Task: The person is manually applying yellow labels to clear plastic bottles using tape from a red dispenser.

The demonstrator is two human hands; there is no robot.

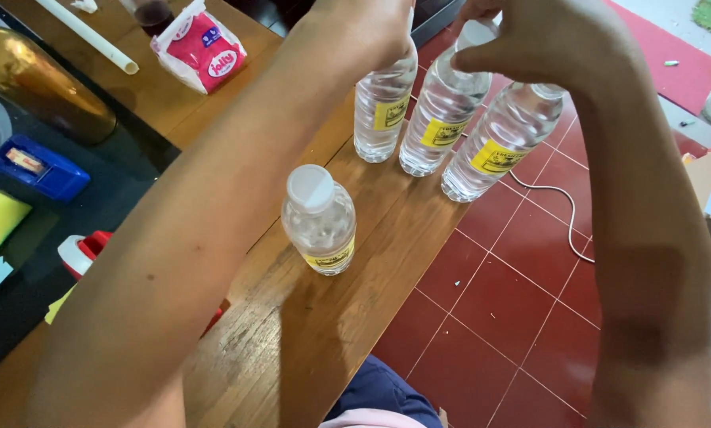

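Note:
Several clear plastic water bottles with yellow labels and white caps stand on a wooden table (292, 333). The nearest bottle (321, 222) stands alone, untouched. Three more stand in a row farther away. My left hand (363, 28) is closed over the top of the left bottle (382, 107) and hides its cap. My right hand (550, 43) is curled over the top of the right bottle (500, 139), which leans a little, and its fingertips touch the cap of the middle bottle (443, 119).
A red-and-white packet (201, 49), a white tube (86, 33) and a brown bottle (38, 79) lie at the far left. A blue box (38, 166) and a red-and-white lidded container (82, 254) sit on a dark surface. A white cable (558, 202) runs over the red tiled floor (514, 293).

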